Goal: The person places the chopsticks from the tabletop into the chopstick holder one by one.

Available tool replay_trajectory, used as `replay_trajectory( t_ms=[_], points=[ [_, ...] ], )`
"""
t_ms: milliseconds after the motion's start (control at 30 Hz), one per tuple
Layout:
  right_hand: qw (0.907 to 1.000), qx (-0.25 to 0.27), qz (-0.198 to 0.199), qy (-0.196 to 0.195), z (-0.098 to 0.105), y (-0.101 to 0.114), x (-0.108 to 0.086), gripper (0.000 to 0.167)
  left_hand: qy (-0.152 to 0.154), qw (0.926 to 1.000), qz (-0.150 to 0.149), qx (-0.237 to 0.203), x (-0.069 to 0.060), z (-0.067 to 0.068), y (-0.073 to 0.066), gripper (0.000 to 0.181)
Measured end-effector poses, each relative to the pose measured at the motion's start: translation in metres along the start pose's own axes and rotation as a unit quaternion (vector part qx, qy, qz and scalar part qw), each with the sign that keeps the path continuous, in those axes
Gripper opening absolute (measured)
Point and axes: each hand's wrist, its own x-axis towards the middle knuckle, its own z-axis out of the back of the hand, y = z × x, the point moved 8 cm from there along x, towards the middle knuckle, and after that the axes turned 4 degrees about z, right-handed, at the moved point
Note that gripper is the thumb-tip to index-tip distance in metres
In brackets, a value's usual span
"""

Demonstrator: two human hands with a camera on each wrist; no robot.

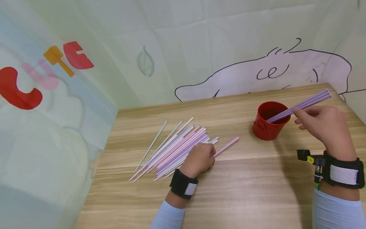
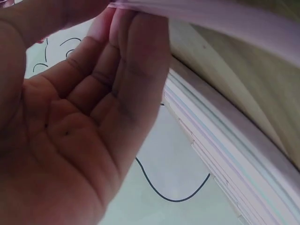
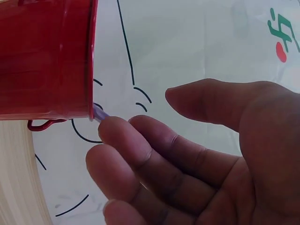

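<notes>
Stick pile [image 1: 177, 147] left of bucket [image 1: 266, 131]

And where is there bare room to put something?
Widest bare patch: the table between the forearms, before the red bucket. Another lies between the stick pile and the table's left edge. Crowded: the pile by the left hand; the bucket, purple sticks and right hand.

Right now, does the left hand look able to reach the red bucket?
Probably yes. Between the left hand and the red bucket, only bare table and the pink stick, which that hand seems to pinch, are visible; the right hand is on the bucket's other side.
</notes>
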Motion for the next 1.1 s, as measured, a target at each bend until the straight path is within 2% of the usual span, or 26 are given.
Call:
replay_trajectory(
  t_ms=[167, 367, 567, 700, 933, 1100],
  points=[
    [0.9997, 0.002, 0.018, -0.017, 0.003, 0.008, -0.001, 0.061, -0.017, 0.9998, -0.012, -0.004, -0.001, 0.008, -0.002, 0.011],
    [0.998, 0.009, 0.052, -0.036, 0.002, 0.024, -0.005, 0.054, -0.053, 0.9979, -0.034, -0.017, -0.005, 0.019, -0.008, 0.01],
    [0.9958, 0.029, 0.079, -0.036, -0.004, 0.038, -0.007, 0.054, -0.076, 0.9953, -0.041, -0.044, -0.007, 0.031, -0.015, 0.009],
    [0.9918, 0.044, 0.113, -0.04, -0.008, 0.05, -0.008, 0.048, -0.092, 0.9923, -0.048, -0.067, -0.009, 0.038, -0.019, 0.008],
    [0.9854, 0.056, 0.159, -0.019, -0.021, 0.067, -0.011, 0.042, -0.108, 0.9831, -0.064, -0.134, -0.011, 0.049, -0.026, 0.008],
    [0.9735, 0.063, 0.219, -0.014, -0.03, 0.084, -0.015, 0.026, -0.128, 0.9727, -0.081, -0.176, -0.013, 0.055, -0.03, 0.01]
  ],
)
